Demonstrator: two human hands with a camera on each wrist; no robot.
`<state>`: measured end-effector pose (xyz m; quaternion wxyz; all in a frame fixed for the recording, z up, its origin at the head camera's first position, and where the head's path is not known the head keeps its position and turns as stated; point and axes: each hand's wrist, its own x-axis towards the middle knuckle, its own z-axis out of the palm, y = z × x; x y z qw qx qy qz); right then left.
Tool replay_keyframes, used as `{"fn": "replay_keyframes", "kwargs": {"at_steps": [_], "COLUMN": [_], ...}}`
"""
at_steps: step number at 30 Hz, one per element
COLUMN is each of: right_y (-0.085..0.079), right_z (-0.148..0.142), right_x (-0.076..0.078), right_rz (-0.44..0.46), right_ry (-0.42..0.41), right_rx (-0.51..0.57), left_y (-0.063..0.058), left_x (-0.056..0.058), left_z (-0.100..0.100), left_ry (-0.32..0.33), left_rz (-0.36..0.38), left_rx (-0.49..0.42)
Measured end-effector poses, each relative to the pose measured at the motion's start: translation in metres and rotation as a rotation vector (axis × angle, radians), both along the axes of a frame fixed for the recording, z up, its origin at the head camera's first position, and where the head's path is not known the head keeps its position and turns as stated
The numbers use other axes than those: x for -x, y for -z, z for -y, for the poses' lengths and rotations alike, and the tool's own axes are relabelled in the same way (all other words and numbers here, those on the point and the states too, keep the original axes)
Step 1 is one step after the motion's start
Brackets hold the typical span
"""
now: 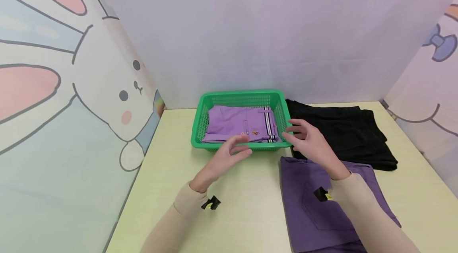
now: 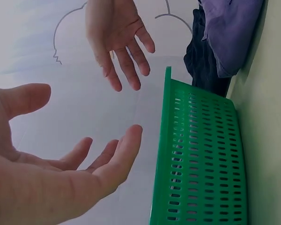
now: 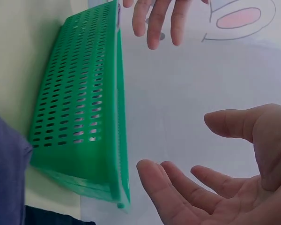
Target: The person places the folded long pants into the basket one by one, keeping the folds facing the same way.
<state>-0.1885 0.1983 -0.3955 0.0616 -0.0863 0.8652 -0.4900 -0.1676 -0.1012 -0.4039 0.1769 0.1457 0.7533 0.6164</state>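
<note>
At the left side of the head view, we are seeing a cartoon rabbit [image 1: 103, 82] covering the side wall [image 1: 46, 213]. Right of it, the pale table [image 1: 161, 181] is extending across the lower frame. At bottom left of centre, a cream left sleeve [image 1: 171, 221] is leading to the left hand [image 1: 227, 155]. We are finding this hand released: its fingers are bending loosely, its thumb is standing apart, and it is holding nothing. The left wrist view is showing a gap between it and the basket.

At the centre, the green basket [image 1: 266, 146] is sitting on the table. Inside it, folded light purple pants [image 1: 229, 121] are lying flat, with a striped band [image 1: 269, 123] running along their right end.

Right of centre, the right hand [image 1: 315, 143] is hovering near the basket's front right corner. It is likewise released, its fingers curving slightly around nothing; the right wrist view is showing it apart from the basket. Below it, the right sleeve [image 1: 372, 217] is crossing in front of folded dark purple pants [image 1: 315, 219], lying at lower right. Above these, black clothing [image 1: 340, 133] is lying folded beside the basket. At the upper right edge, we are seeing a blue bow [image 1: 443, 43] on a cartoon figure.
</note>
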Motion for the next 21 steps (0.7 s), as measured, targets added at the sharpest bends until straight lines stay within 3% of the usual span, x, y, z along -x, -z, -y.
{"fn": "replay_keyframes", "kwargs": {"at_steps": [7,15,21], "right_y": [0.017,0.032,0.049], "right_z": [-0.01,-0.022,-0.023], "right_x": [-0.018,-0.034,-0.044], "right_rz": [0.012,0.025,0.111], "right_ry": [0.015,0.022,-0.026], "right_rx": [-0.026,-0.109,-0.04], "left_y": [0.012,0.038,0.055], "left_x": [-0.012,-0.016,-0.021], "left_z": [-0.006,-0.016,-0.03], "left_ry": [0.035,0.08,0.114], "left_rz": [0.043,0.144,0.214], "left_rx": [-0.027,-0.065,-0.087]}}
